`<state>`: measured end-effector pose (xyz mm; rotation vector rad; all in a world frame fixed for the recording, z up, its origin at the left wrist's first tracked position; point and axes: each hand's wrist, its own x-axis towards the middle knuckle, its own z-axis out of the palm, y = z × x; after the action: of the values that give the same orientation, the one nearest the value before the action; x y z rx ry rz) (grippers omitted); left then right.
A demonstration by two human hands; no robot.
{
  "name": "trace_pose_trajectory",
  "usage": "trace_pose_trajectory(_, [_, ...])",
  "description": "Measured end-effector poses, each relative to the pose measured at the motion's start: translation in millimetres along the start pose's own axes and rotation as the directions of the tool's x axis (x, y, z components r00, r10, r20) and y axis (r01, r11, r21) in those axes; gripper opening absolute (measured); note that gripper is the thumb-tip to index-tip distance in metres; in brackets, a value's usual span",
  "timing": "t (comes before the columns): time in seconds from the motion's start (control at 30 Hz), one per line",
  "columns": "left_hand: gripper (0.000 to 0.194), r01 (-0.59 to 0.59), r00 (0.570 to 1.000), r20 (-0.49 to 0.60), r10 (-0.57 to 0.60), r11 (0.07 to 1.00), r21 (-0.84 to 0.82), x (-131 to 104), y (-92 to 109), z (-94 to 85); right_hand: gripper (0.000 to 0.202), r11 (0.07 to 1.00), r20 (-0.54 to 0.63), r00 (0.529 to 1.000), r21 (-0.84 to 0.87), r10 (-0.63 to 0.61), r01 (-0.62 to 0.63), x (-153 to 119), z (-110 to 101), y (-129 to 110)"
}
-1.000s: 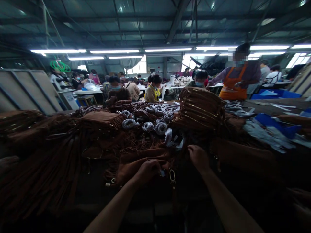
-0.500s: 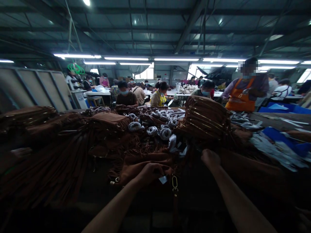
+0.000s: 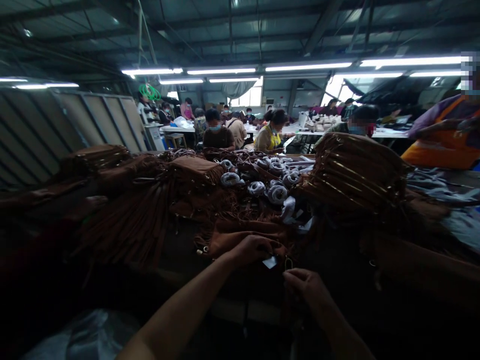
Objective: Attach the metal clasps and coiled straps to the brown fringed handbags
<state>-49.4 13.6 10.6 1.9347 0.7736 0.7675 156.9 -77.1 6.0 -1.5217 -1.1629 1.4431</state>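
The brown bag [image 3: 231, 234] lies on the worktop [image 3: 337, 255], and if the left hand [image 3: 252, 250], pinching its edge, is too loose when the right hand [image 3: 305, 285], pinching the gold ring [image 3: 288, 263], tugs, it might slide away.

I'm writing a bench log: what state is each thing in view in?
Brown fringed bag: rumpled, under the left hand
Gold metal loop: pinched low by the right hand
Pale tag: sticking out
Stack of brown bags: piled in layers
White bundles: coiled
Tube lights: lit
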Motion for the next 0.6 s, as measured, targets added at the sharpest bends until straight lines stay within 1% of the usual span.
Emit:
trace_pose_trajectory(0.07, [0.025, -0.002, 0.999, -0.038, 0.0, 0.999, -0.053, 0, -2, 0.1, 0.041, 0.998, 0.03, 0.998, 0.029, 0.047, -0.048, -3, 15, 2])
trace_pose_trajectory(0.17, [0.034, 0.016, 0.998, -0.053, -0.022, 0.993, -0.115, 1, -5, 0.7, 0.04, 0.994, 0.065, 0.994, 0.063, 0.083, -0.087, -4, 23, 8])
trace_pose_trajectory(0.33, [0.032, 0.014, 1.0, -0.014, -0.016, 0.989, -0.144, 1, -6, 0.0, 0.042, 0.976, 0.078, 0.984, 0.133, 0.161, -0.17, -4, 26, 25])
trace_pose_trajectory(0.47, [0.031, -0.006, 1.0, -0.004, 0.005, 0.985, -0.173, -1, -4, -2.0, 0.039, 0.955, 0.106, 0.972, 0.192, 0.211, -0.228, -9, 29, 30])
trace_pose_trajectory(0.53, [0.029, -0.001, 1.0, -0.012, -0.001, 0.987, -0.163, -1, -3, -1.8, 0.038, 0.943, 0.122, 0.967, 0.222, 0.225, -0.247, -11, 30, 31])
trace_pose_trajectory(0.6, [0.027, 0.015, 0.999, -0.048, -0.022, 0.991, -0.135, -1, -3, 0.2, 0.037, 0.938, 0.115, 0.965, 0.231, 0.236, -0.257, -12, 31, 33])
